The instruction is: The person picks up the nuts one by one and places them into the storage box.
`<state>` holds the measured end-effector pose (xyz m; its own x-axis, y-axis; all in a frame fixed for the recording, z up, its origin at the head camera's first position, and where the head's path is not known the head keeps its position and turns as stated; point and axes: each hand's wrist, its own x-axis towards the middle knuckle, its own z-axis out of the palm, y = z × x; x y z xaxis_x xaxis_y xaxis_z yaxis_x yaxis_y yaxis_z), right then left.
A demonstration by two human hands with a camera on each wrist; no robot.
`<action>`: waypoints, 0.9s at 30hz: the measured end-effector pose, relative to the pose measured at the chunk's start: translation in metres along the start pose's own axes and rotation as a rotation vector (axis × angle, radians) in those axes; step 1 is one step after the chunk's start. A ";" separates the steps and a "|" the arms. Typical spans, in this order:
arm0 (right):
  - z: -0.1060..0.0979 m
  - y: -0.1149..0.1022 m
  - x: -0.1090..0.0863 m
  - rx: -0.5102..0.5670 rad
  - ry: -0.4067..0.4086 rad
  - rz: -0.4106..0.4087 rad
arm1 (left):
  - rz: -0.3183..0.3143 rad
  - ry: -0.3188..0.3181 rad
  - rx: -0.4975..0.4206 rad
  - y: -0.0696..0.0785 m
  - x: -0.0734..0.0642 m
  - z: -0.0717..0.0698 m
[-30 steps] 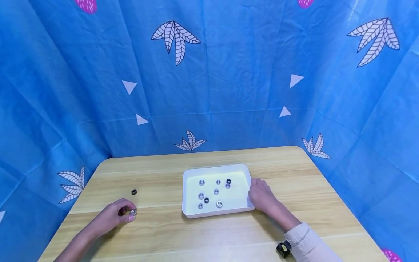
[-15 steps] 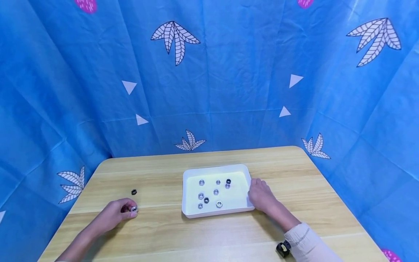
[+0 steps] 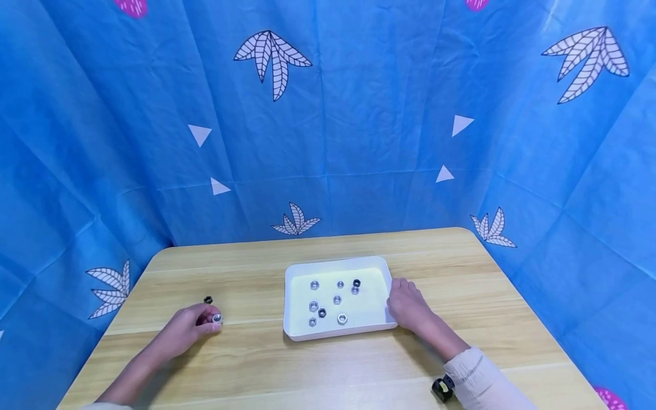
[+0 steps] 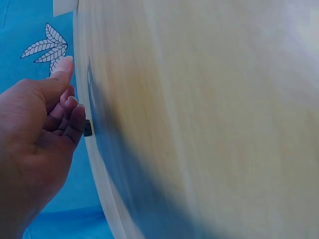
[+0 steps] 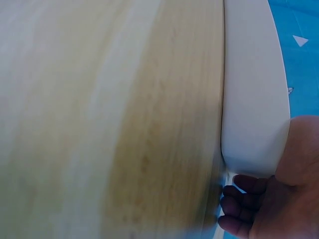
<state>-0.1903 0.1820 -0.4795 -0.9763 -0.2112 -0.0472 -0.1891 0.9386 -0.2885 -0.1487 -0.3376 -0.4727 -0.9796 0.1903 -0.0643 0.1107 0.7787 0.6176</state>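
Note:
My left hand (image 3: 180, 332) pinches a silver hex nut (image 3: 217, 319) between thumb and fingers, left of the tray. The left wrist view shows that hand (image 4: 35, 134) from the palm side, and its fingers hide the nut. Just behind the fingertips a black nut (image 3: 208, 299) lies on the table. My right hand (image 3: 409, 306) grips the right end of a white rectangular tray (image 3: 340, 334). In the right wrist view its curled fingers (image 5: 239, 206) are at the corner of the tray (image 5: 254, 94). Several silver nuts (image 3: 342, 319) and a few black ones (image 3: 322, 312) lie spread inside.
The pale wooden table (image 3: 256, 370) has rounded far corners. A blue curtain (image 3: 359, 136) with leaf prints hangs behind it and along both sides. A black strapped device (image 3: 443, 389) sits at the right wrist, beside a light sleeve (image 3: 479, 378).
My left hand has moved a little right and away from me with the silver nut, now partly covering the black nut. The right hand and the tray stay put.

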 end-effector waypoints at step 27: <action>0.001 -0.001 -0.002 -0.014 0.050 -0.035 | 0.257 0.159 0.019 0.053 0.030 0.018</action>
<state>-0.1886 0.1811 -0.4798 -0.9729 -0.2309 0.0105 -0.2248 0.9346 -0.2757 -0.1688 -0.2799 -0.4559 -0.9329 0.2877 0.2167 0.3600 0.7285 0.5828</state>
